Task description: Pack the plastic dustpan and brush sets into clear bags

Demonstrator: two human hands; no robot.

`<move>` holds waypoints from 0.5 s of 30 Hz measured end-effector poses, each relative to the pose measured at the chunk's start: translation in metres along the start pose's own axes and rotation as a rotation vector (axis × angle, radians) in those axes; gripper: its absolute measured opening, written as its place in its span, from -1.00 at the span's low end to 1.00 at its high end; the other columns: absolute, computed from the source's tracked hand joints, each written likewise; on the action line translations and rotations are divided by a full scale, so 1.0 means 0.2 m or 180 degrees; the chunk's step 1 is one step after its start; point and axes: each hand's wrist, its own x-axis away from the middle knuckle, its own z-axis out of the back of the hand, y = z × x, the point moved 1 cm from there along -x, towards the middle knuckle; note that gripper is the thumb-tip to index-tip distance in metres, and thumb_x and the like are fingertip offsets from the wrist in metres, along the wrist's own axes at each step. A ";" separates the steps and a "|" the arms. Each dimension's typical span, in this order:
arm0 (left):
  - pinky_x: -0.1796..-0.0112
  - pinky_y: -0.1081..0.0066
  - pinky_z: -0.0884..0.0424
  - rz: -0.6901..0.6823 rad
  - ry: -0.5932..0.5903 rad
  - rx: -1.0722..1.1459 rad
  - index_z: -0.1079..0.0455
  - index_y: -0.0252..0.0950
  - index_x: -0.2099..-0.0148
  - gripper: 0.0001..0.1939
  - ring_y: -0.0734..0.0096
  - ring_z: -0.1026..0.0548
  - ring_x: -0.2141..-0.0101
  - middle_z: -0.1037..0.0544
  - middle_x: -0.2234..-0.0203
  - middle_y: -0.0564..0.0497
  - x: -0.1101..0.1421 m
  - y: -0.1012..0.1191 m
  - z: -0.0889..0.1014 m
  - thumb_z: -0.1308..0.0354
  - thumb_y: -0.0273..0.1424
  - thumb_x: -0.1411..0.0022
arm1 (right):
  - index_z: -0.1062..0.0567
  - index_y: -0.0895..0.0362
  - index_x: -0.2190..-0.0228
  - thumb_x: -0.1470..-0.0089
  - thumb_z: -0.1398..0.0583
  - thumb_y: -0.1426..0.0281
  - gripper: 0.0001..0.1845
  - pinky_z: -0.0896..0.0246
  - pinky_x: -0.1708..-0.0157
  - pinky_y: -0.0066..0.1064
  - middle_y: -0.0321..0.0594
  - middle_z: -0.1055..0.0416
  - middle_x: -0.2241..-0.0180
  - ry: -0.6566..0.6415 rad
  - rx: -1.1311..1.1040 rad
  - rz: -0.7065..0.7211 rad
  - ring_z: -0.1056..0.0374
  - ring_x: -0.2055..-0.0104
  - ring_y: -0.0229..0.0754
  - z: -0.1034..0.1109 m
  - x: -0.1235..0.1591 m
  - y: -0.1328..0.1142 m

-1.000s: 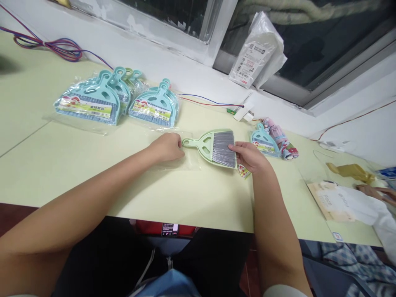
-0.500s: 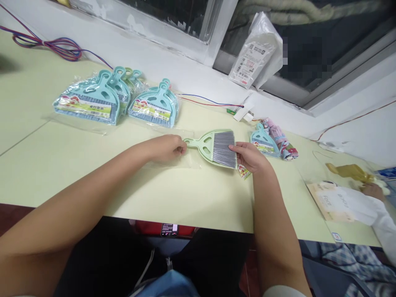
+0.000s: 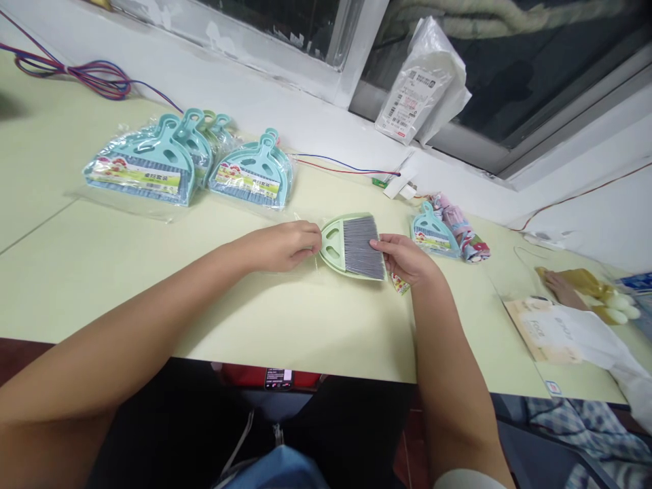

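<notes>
A small green dustpan with a grey-bristled brush (image 3: 351, 248) lies flat on the pale green table (image 3: 153, 272). My left hand (image 3: 285, 246) is closed over its handle, which is hidden under my fingers. A clear plastic bag (image 3: 305, 221) lies around the handle end. My right hand (image 3: 407, 258) grips the bristle end, fingers curled on its edge. A small printed label (image 3: 401, 284) peeks out under my right hand.
Several bagged blue dustpan sets (image 3: 153, 163) lie at the back left, another set (image 3: 432, 234) beside a rolled patterned cloth (image 3: 461, 227) on the right. Coloured wires (image 3: 76, 71) run along the wall. Another person's hand (image 3: 560, 288) touches items at far right.
My left hand has slid right along the handle, which is now covered. The dustpan set has shifted slightly. The other person's hand at far right has moved left.
</notes>
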 end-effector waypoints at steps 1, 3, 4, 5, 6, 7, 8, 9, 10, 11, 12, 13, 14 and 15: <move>-0.02 0.23 -0.43 -0.0048 0.0044 0.0019 -0.48 -0.25 0.11 -0.80 0.18 -0.52 0.01 -0.55 0.04 -0.16 0.00 0.00 -0.02 -0.03 -0.50 -0.39 | -0.64 0.18 0.33 0.05 -0.51 0.30 -0.72 -0.47 0.44 -0.47 -0.16 -0.63 0.37 -0.0022 -0.0012 -0.0005 -0.50 0.45 -0.25 -0.01 0.00 0.00; -0.04 0.20 -0.44 -0.0107 0.0144 0.0031 -0.49 -0.25 0.08 -0.78 0.16 -0.52 -0.02 -0.55 0.01 -0.18 -0.01 -0.01 -0.06 -0.03 -0.52 -0.39 | -0.65 0.18 0.31 0.03 -0.50 0.31 -0.73 -0.48 0.43 -0.47 -0.15 -0.64 0.36 -0.0057 -0.0027 -0.0030 -0.51 0.44 -0.24 -0.03 0.00 0.01; -0.06 0.19 -0.44 -0.0132 0.0208 0.0027 -0.49 -0.25 0.06 -0.76 0.16 -0.52 -0.03 -0.55 0.00 -0.18 -0.01 -0.01 -0.09 -0.02 -0.53 -0.39 | -0.66 0.19 0.29 0.02 -0.49 0.31 -0.73 -0.49 0.43 -0.47 -0.14 -0.64 0.35 -0.0078 -0.0037 -0.0053 -0.52 0.43 -0.23 -0.05 0.00 0.01; -0.07 0.19 -0.45 -0.0155 0.0275 0.0017 -0.49 -0.25 0.03 -0.74 0.16 -0.52 -0.04 -0.55 -0.01 -0.19 -0.01 -0.01 -0.11 -0.01 -0.54 -0.38 | -0.66 0.19 0.27 0.00 -0.49 0.32 -0.73 -0.50 0.42 -0.46 -0.14 -0.64 0.35 -0.0100 -0.0051 -0.0082 -0.53 0.41 -0.22 -0.06 0.00 0.02; -0.08 0.18 -0.45 -0.0171 0.0344 0.0004 -0.49 -0.25 -0.01 -0.71 0.17 -0.52 -0.06 -0.55 -0.03 -0.19 -0.01 -0.01 -0.13 0.00 -0.55 -0.38 | -0.66 0.19 0.26 -0.02 -0.48 0.33 -0.74 -0.51 0.41 -0.45 -0.13 -0.65 0.34 -0.0122 -0.0065 -0.0113 -0.54 0.40 -0.21 -0.08 -0.01 0.02; -0.09 0.18 -0.45 -0.0176 0.0402 -0.0008 -0.47 -0.25 -0.05 -0.69 0.17 -0.51 -0.08 -0.55 -0.05 -0.19 -0.02 0.00 -0.14 0.00 -0.55 -0.38 | -0.66 0.19 0.25 -0.04 -0.47 0.35 -0.76 -0.53 0.39 -0.45 -0.13 -0.65 0.33 -0.0139 -0.0077 -0.0142 -0.55 0.39 -0.20 -0.10 -0.01 0.03; -0.10 0.18 -0.44 -0.0149 0.0456 -0.0024 -0.46 -0.26 -0.09 -0.66 0.18 -0.50 -0.09 -0.54 -0.07 -0.19 -0.02 0.00 -0.14 0.00 -0.55 -0.37 | -0.66 0.20 0.26 -0.06 -0.45 0.38 -0.80 -0.54 0.38 -0.44 -0.12 -0.65 0.32 -0.0142 -0.0091 -0.0166 -0.56 0.38 -0.20 -0.11 -0.01 0.03; -0.10 0.19 -0.44 -0.0055 0.0527 -0.0054 -0.45 -0.26 -0.12 -0.65 0.18 -0.50 -0.09 -0.54 -0.08 -0.19 -0.02 0.00 -0.12 0.00 -0.54 -0.36 | -0.66 0.20 0.26 -0.08 -0.43 0.41 -0.83 -0.56 0.35 -0.44 -0.11 -0.65 0.31 -0.0133 -0.0107 -0.0191 -0.56 0.36 -0.20 -0.13 -0.01 0.03; -0.10 0.19 -0.45 0.0129 0.0624 -0.0109 -0.44 -0.27 -0.13 -0.64 0.18 -0.51 -0.08 -0.54 -0.08 -0.18 -0.02 0.00 -0.10 -0.01 -0.52 -0.36 | -0.66 0.21 0.27 -0.11 -0.41 0.44 -0.87 -0.57 0.32 -0.44 -0.10 -0.66 0.30 -0.0117 -0.0125 -0.0218 -0.57 0.35 -0.20 -0.14 -0.01 0.03; -0.08 0.19 -0.45 0.0421 0.0757 -0.0204 -0.44 -0.27 -0.14 -0.64 0.17 -0.53 -0.05 -0.56 -0.06 -0.17 -0.02 -0.02 -0.07 -0.03 -0.50 -0.35 | -0.66 0.21 0.27 -0.13 -0.39 0.47 -0.90 -0.57 0.29 -0.44 -0.09 -0.66 0.28 -0.0099 -0.0145 -0.0243 -0.58 0.33 -0.20 -0.15 -0.02 0.04; -0.05 0.18 -0.47 0.0839 0.0932 -0.0344 -0.45 -0.27 -0.12 -0.65 0.16 -0.55 0.00 -0.57 -0.03 -0.17 -0.01 -0.04 -0.02 -0.04 -0.47 -0.34 | -0.65 0.22 0.27 -0.16 -0.37 0.49 -0.93 -0.58 0.26 -0.44 -0.07 -0.66 0.26 -0.0077 -0.0165 -0.0266 -0.58 0.31 -0.20 -0.16 -0.02 0.04; -0.02 0.16 -0.47 0.1338 0.1097 -0.0538 -0.45 -0.27 -0.11 -0.66 0.13 -0.57 0.05 -0.58 0.00 -0.18 0.01 -0.07 0.02 -0.06 -0.45 -0.33 | -0.65 0.23 0.27 -0.17 -0.35 0.51 -0.94 -0.58 0.24 -0.44 -0.05 -0.66 0.25 -0.0059 -0.0184 -0.0283 -0.59 0.30 -0.20 -0.17 -0.02 0.04; 0.00 0.14 -0.48 0.1864 0.1170 -0.0762 -0.47 -0.28 -0.07 -0.69 0.08 -0.58 0.08 -0.60 0.08 -0.20 0.03 -0.10 0.07 -0.08 -0.42 -0.32 | -0.65 0.23 0.27 -0.19 -0.34 0.52 -0.94 -0.58 0.22 -0.43 -0.04 -0.66 0.24 -0.0052 -0.0199 -0.0294 -0.59 0.30 -0.20 -0.18 -0.02 0.04; 0.01 0.09 -0.47 0.2359 0.1131 -0.0981 -0.51 -0.29 0.02 -0.75 0.00 -0.58 0.10 -0.61 0.17 -0.22 0.05 -0.14 0.11 -0.09 -0.38 -0.31 | -0.64 0.23 0.27 -0.20 -0.32 0.53 -0.94 -0.58 0.21 -0.43 -0.03 -0.67 0.24 -0.0057 -0.0213 -0.0299 -0.59 0.30 -0.20 -0.18 -0.02 0.04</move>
